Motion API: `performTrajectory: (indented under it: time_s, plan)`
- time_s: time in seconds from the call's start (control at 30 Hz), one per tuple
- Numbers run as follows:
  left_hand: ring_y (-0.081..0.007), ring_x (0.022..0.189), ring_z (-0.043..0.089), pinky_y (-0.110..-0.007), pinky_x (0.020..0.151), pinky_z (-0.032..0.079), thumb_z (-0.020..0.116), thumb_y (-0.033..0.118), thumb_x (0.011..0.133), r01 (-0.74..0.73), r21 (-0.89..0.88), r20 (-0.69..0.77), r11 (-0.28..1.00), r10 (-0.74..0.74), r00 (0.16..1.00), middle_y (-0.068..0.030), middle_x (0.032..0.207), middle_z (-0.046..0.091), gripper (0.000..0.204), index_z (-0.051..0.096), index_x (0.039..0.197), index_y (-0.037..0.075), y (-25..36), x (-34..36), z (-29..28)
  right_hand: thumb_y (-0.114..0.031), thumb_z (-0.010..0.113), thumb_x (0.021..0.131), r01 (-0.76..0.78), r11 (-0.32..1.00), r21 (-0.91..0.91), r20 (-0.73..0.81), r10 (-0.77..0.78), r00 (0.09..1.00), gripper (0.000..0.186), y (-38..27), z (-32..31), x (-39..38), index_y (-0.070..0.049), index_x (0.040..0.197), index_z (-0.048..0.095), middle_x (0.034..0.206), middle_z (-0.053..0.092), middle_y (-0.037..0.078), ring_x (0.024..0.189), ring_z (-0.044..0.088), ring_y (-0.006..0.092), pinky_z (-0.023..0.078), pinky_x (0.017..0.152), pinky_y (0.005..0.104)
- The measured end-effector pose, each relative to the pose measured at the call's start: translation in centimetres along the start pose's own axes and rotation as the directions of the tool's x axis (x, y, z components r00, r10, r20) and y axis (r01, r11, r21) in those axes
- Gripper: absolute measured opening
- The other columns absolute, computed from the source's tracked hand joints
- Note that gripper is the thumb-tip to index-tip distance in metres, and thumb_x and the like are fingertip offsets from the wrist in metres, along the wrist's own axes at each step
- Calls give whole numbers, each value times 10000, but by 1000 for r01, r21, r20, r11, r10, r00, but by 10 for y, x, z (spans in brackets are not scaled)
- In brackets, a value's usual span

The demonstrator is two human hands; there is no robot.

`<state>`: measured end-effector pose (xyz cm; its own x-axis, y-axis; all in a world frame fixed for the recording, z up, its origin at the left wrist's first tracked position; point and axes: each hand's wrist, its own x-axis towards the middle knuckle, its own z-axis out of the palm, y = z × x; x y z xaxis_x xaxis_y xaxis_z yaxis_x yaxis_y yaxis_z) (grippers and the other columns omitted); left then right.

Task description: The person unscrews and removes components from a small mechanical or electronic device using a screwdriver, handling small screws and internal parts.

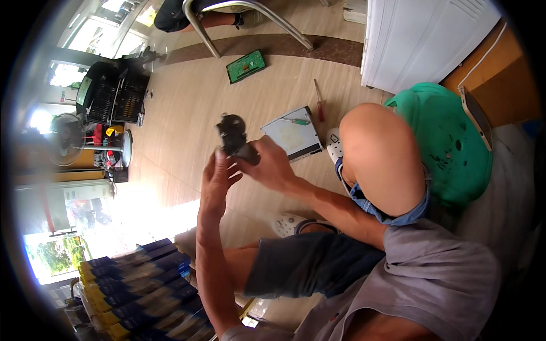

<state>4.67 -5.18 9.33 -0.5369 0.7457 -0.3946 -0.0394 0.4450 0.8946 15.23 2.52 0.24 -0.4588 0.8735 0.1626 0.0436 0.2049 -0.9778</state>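
Note:
Above the tiled floor I hold a dark, irregular mechanical part [232, 129] with a rounded top end and small protruding edges; its exact kind cannot be made out. My right hand [270, 163] is closed around its lower right end. The thumb and fingertips of my left hand [216, 173] press on its lower left side. Just beyond my right hand lies a flat silver metal box [298, 139] with a dark front edge. A screwdriver with a green handle [299, 121] rests on that box. Beside it on the floor is a red-handled screwdriver [321, 111].
Farther off lies a green circuit board [246, 66] near a metal-legged chair [202, 34], where another person's leg shows. A green plastic stool [455, 148] and white appliance [424, 42] stand right. Stacked blue-yellow packages [136, 290] are lower left; a fan [67, 139] stands far left.

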Motion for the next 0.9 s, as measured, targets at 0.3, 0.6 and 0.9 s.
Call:
performTrajectory:
  time_s: [0.3, 0.6, 0.9]
  plan:
    - [-226, 947, 643, -373, 839, 537, 443, 526, 1028, -288, -435, -228, 853, 205, 952, -129, 1102, 662, 562, 568, 1268, 34, 29, -22, 18, -274, 803, 777, 260, 899, 353, 296, -371, 880, 468, -50, -26, 18, -4, 1133, 666, 981, 637, 145, 863, 668, 307, 543, 752, 377]
    - [-151, 706, 594, -265, 602, 523, 490, 464, 1023, -94, -621, -133, 778, 13, 991, -119, 971, 657, 467, 587, 1201, 43, 36, -32, 6, -197, 735, 816, -200, 713, -672, -349, -67, 935, 353, 155, -9, 50, -88, 1135, 631, 1221, 564, 124, 1116, 545, 334, 425, 956, 491]
    - [-195, 671, 574, -311, 586, 483, 383, 598, 1004, 42, -706, 64, 707, 5, 998, -158, 954, 655, 663, 590, 1235, 13, 33, -42, 25, -152, 745, 805, -70, 702, -709, -264, -172, 949, 225, 193, -16, 30, -72, 970, 614, 1101, 605, 118, 1092, 550, 341, 432, 924, 506]
